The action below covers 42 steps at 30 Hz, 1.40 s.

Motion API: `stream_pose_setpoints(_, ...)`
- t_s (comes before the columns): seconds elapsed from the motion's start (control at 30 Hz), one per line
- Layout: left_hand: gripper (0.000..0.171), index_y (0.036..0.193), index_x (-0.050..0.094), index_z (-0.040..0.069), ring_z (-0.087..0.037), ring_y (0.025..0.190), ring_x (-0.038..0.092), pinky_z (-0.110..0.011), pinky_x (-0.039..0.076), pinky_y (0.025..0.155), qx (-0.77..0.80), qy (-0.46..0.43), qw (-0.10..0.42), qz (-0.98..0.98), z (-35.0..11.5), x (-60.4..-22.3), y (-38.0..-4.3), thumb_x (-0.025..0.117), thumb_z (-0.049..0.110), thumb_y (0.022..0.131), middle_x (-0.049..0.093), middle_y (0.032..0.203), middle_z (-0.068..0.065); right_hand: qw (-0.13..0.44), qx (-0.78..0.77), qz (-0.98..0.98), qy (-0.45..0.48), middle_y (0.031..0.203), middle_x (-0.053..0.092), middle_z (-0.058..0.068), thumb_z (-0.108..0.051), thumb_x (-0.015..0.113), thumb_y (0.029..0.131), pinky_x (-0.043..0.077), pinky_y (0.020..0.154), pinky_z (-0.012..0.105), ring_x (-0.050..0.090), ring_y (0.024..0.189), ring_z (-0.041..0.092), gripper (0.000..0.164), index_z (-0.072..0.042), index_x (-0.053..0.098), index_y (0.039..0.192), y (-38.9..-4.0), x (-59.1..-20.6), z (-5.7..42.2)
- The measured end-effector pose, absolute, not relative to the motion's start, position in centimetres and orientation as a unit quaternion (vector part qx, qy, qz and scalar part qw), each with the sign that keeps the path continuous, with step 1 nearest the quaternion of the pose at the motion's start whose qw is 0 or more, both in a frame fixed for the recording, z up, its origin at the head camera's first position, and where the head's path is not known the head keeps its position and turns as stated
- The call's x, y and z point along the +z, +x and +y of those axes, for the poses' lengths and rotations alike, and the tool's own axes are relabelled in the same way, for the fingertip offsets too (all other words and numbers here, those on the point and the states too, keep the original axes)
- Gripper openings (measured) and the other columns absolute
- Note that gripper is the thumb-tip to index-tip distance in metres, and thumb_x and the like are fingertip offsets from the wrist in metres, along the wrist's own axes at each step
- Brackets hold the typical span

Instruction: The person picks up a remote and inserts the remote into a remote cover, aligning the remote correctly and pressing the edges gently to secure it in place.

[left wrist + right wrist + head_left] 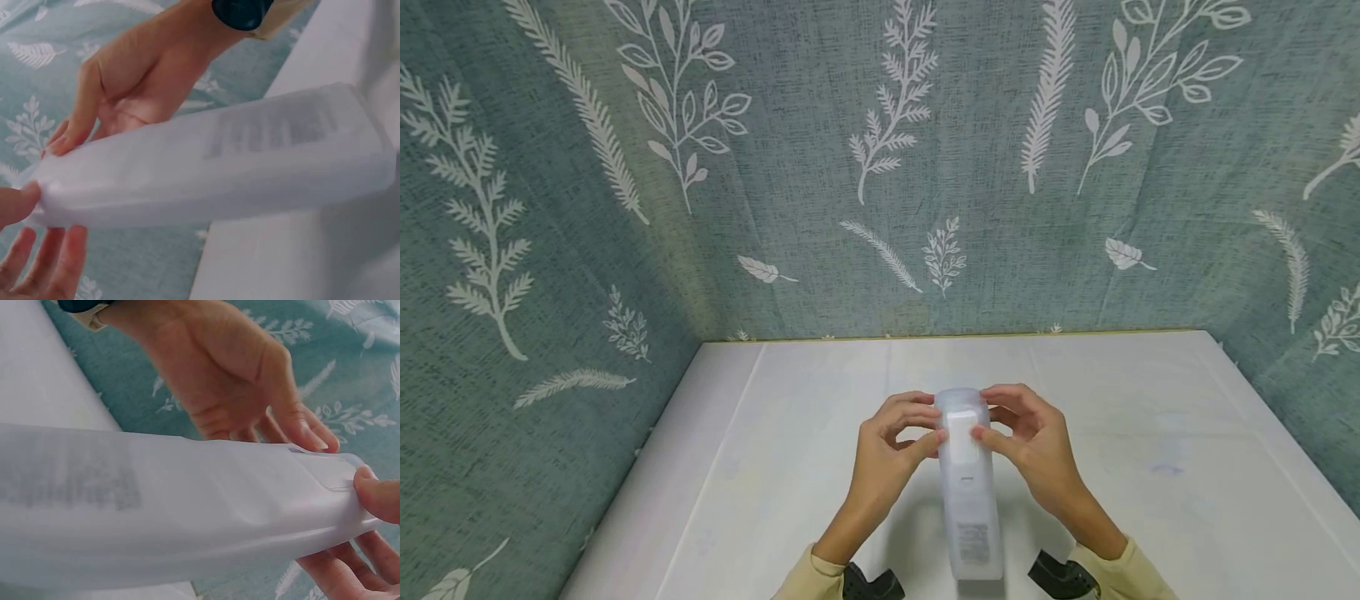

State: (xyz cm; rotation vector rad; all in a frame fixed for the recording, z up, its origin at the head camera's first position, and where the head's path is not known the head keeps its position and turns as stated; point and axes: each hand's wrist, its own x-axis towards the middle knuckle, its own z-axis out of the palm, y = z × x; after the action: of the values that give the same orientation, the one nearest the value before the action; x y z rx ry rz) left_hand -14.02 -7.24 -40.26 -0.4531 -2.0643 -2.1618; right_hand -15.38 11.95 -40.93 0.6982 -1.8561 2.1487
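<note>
Both hands hold a long white plastic object over the table. It has rounded edges, a translucent far end and a block of grey print near the end closer to me; its exact kind I cannot tell. On its left side, my left hand grips the far end, thumb on the upper face and fingers along the side. My right hand mirrors this from the right. The right wrist view shows a recessed panel outlined at the gripped end, with my right thumb pressing beside it.
A white table with faint smudges lies under the hands. Green cloth printed with white leaves stands behind the table and along both sides. Black devices sit at both wrists, by the pale yellow sleeves.
</note>
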Motion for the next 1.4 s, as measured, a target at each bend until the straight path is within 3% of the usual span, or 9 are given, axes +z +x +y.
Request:
stream_pose_setpoints(0.13,0.043,0.119,0.057,0.007,-0.026,0.096,0.060,-0.034,0.057,0.075,-0.718,-0.142,0.022,-0.681,-7.2,-40.7,-13.9,0.074,-0.001,0.080,0.057,0.115,-0.012,0.101,0.729,-0.632,0.243,0.113,0.060,0.011,0.016,0.067,0.077,0.057,0.074,0.029,0.062,0.090,0.023,0.042,0.010,0.056,0.117,-15.4,-40.6,12.1)
stream_pose_setpoints(0.27,0.055,0.129,0.049,0.010,-0.025,0.102,0.058,-0.032,0.055,0.079,-0.711,-0.144,-0.059,-0.686,-7.5,-41.6,-13.5,0.075,0.004,0.080,0.059,0.116,-0.011,0.096,0.735,-0.623,0.250,0.113,0.059,0.013,0.016,0.066,0.078,0.057,0.074,0.031,0.062,0.093,0.023,0.039,0.010,0.058,0.115,-15.6,-40.2,12.4)
stream_pose_setpoints(0.47,0.048,0.122,0.059,0.011,-0.021,0.097,0.062,-0.029,0.053,0.079,-0.664,-0.176,-0.180,-0.704,-8.1,-43.7,-12.9,0.077,0.005,0.078,0.064,0.109,-0.005,0.100,0.757,-0.599,0.241,0.113,0.057,0.016,0.019,0.064,0.077,0.058,0.073,0.032,0.062,0.097,0.023,0.038,0.005,0.061,0.112,-15.9,-39.4,12.9)
stream_pose_setpoints(0.67,0.037,0.112,0.066,0.004,-0.021,0.082,0.068,-0.033,0.058,0.071,-0.648,-0.179,-0.252,-0.696,-8.5,-45.3,-12.4,0.076,0.001,0.077,0.070,0.095,-0.007,0.107,0.764,-0.595,0.226,0.114,0.055,0.017,0.020,0.064,0.077,0.057,0.073,0.032,0.062,0.096,0.024,0.038,0.005,0.058,0.112,-16.0,-39.0,13.0)
stream_pose_setpoints(0.8,0.034,0.111,0.066,0.000,-0.022,0.076,0.069,-0.038,0.059,0.063,-0.645,-0.191,-0.265,-0.691,-8.5,-45.8,-12.3,0.074,-0.001,0.078,0.071,0.091,-0.010,0.112,0.763,-0.598,0.217,0.113,0.056,0.016,0.020,0.064,0.077,0.057,0.074,0.032,0.062,0.095,0.024,0.038,0.006,0.057,0.112,-16.0,-38.9,12.9)
stream_pose_setpoints(0.97,0.034,0.112,0.065,-0.002,-0.021,0.073,0.070,-0.039,0.059,0.060,-0.648,-0.194,-0.247,-0.694,-8.3,-46.0,-12.2,0.072,-0.003,0.079,0.071,0.090,-0.012,0.113,0.761,-0.600,0.220,0.112,0.057,0.012,0.021,0.064,0.076,0.057,0.073,0.031,0.062,0.093,0.023,0.042,0.011,0.052,0.116,-15.9,-38.6,12.9)
stream_pose_setpoints(1.17,0.032,0.110,0.066,-0.002,-0.024,0.070,0.070,-0.040,0.058,0.057,-0.650,-0.161,-0.245,-0.701,-8.1,-45.7,-11.9,0.070,-0.006,0.079,0.071,0.087,-0.012,0.092,0.745,-0.621,0.226,0.114,0.057,0.011,0.017,0.065,0.079,0.057,0.074,0.030,0.061,0.095,0.022,0.051,0.008,0.048,0.126,-15.5,-38.4,13.0)
stream_pose_setpoints(1.4,0.026,0.101,0.069,-0.002,-0.028,0.063,0.069,-0.040,0.058,0.056,-0.658,-0.129,-0.235,-0.704,-7.9,-45.4,-11.5,0.070,-0.011,0.077,0.070,0.080,-0.017,0.072,0.730,-0.637,0.237,0.119,0.059,0.009,0.014,0.064,0.081,0.056,0.076,0.031,0.061,0.099,0.022,0.050,0.007,0.048,0.128,-15.3,-38.3,13.4)
